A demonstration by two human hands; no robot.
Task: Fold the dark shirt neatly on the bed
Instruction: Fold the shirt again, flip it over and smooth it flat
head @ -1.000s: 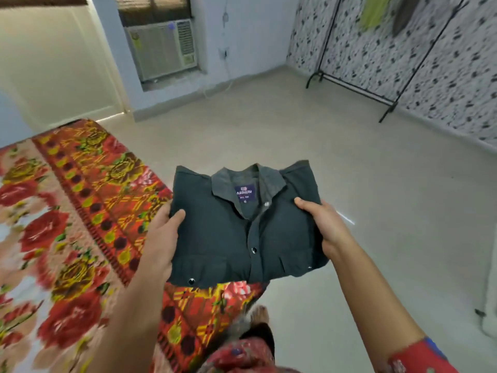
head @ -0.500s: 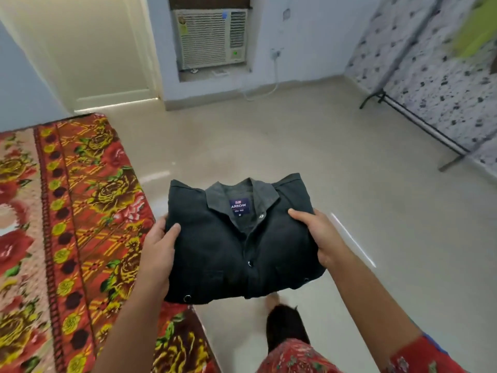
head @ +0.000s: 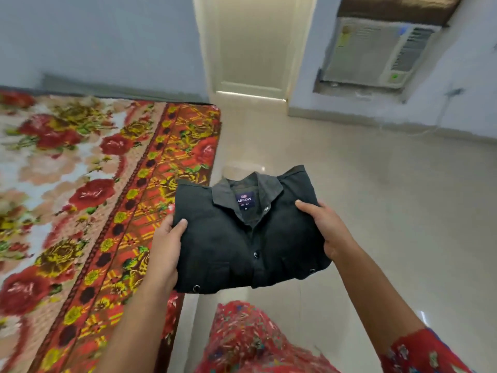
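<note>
- Holds the dark shirt (head: 250, 238) by its left side in the left grip (head: 166, 246), thumb on top, fingers hidden under the cloth.
- Holds the opposite side the same way in the right grip (head: 326, 227), thumb laid across the front just beside the collar (head: 247, 187).
- Carries the bundle in the air at about waist level, with one side over the bed's bordered side edge and the rest above the floor (head: 390, 197); seems to rest on neither.
- Looks finished as far as folding goes: a compact rectangle, front up, collar flat, label (head: 244, 200) showing, placket closed, sleeves tucked out of sight.
- Judging from that, leaves probably only the setting down on the bed (head: 80, 189), and perhaps a last smoothing of the lower hem, where the layers bulge a little.
- Beside the grips, shows a floral cover on the bed: red and yellow blooms on a pale ground, with an orange-red band along the side edge up to the far corner.
- Beyond that corner, shows a closed cream door (head: 252, 44) between blue-grey walls.
- Further right, shows an air conditioner (head: 376, 49) set into the wall, above pale glossy tiles.
</note>
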